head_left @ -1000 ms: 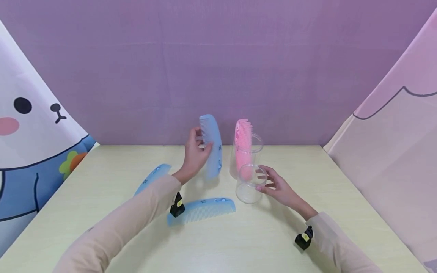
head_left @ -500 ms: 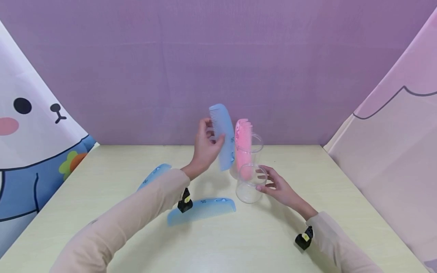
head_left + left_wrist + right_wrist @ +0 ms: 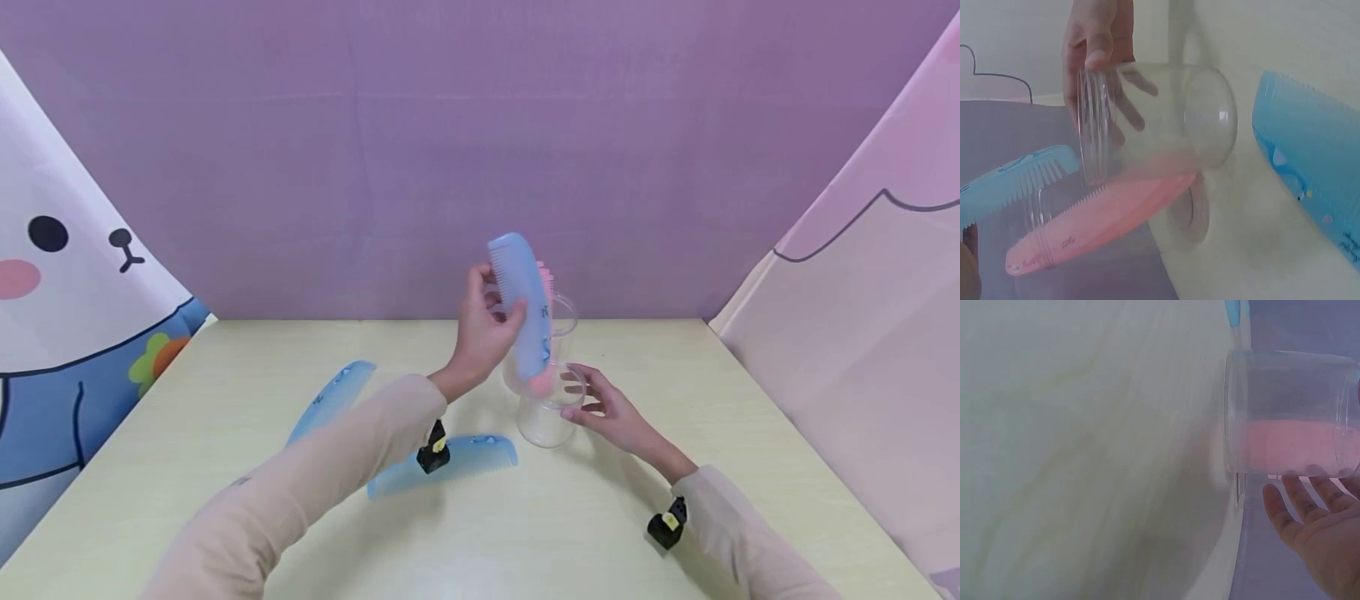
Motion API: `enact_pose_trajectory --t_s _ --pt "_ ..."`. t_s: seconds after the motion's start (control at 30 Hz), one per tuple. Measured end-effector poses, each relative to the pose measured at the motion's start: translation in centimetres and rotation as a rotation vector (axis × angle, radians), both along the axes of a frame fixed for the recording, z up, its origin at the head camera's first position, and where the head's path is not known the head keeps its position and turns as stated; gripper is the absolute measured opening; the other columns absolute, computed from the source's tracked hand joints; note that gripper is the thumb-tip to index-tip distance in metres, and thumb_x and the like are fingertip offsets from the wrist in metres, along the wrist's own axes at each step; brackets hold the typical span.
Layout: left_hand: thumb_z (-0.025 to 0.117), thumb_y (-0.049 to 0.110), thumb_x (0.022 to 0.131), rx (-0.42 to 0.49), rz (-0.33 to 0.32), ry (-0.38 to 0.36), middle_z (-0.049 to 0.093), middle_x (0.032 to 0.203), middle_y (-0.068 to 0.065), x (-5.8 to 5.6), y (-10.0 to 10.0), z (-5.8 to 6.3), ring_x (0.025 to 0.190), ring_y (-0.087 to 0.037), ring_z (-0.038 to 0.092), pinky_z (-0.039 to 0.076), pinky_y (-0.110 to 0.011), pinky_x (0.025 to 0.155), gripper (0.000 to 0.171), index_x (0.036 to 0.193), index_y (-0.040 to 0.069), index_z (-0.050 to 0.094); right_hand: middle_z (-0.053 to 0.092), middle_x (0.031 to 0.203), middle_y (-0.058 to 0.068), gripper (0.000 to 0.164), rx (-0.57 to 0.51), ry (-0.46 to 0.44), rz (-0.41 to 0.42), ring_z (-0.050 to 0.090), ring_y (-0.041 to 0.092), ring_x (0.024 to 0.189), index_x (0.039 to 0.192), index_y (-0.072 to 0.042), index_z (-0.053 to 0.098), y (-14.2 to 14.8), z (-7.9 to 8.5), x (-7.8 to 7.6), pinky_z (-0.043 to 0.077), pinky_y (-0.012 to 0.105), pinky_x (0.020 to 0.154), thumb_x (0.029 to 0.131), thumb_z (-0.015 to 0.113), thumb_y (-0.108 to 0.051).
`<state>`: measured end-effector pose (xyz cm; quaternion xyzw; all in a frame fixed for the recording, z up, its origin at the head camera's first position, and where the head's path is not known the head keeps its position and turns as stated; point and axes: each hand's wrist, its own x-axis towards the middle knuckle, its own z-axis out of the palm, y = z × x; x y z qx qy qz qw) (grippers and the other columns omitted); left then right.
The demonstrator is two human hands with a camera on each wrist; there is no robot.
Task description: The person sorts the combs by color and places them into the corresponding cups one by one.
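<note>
In my left hand [image 3: 487, 333] I pinch a light blue comb [image 3: 525, 304] between thumb and fingers, raised and nearly upright, its teeth facing left. From the head view, its lower end overlaps the mouth of the front clear plastic cup [image 3: 1210, 119]; whether it is inside I cannot tell. My right hand [image 3: 618, 417] holds that cup upright from its right side, thumb in front and fingers behind. Behind it, a pink comb [image 3: 1104, 225] leans in a second clear cup [image 3: 567, 315], partly hidden by the blue comb.
Two more blue combs lie on the table [image 3: 600, 533]: one blue comb [image 3: 480, 454] in front of the cups and another blue comb [image 3: 337, 396] farther left, partly under my left sleeve. A purple cloth backdrop [image 3: 360, 167] stands behind the table.
My left hand has carried the blue comb to the right, from beside the cups to above the front cup, across the pink comb. The right hand and front cup have stayed put.
</note>
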<state>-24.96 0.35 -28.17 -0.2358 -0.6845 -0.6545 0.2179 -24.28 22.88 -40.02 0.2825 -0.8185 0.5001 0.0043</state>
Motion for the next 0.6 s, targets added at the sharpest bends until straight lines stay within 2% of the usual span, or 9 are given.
enact_pose_trajectory --t_s 0.17,0.37,0.6 --pt "0.056 -0.007 0.082 0.014 -0.017 -0.020 0.044 0.111 -0.024 0.4 1.0 -0.6 0.087 -0.036 0.059 0.053 -0.035 0.065 0.042 0.117 -0.007 0.032 0.040 0.134 0.027 0.063 -0.004 -0.010 -0.004 0.044 0.048 0.117 0.139 -0.003 0.028 -0.1 0.0 0.0 0.049 0.043 0.086 0.086 0.061 -0.008" --pt "0.057 -0.005 0.082 -0.003 -0.026 -0.035 0.045 0.110 -0.022 0.8 1.8 -1.4 0.088 -0.034 0.059 0.054 -0.037 0.068 0.042 0.117 -0.005 0.032 0.043 0.134 0.020 0.060 -0.012 -0.014 -0.006 0.043 0.049 0.115 0.139 -0.009 0.030 -0.1 -0.1 0.0 0.049 0.041 0.086 0.086 0.060 -0.008" --pt "0.057 -0.004 0.084 -0.030 -0.046 -0.051 0.047 0.110 -0.024 0.9 2.2 -2.9 0.089 -0.034 0.060 0.055 -0.039 0.072 0.043 0.118 -0.005 0.030 0.043 0.134 0.021 0.060 -0.008 -0.006 -0.006 0.046 0.045 0.115 0.138 -0.008 0.031 0.0 0.0 0.0 0.049 0.043 0.085 0.086 0.060 -0.008"
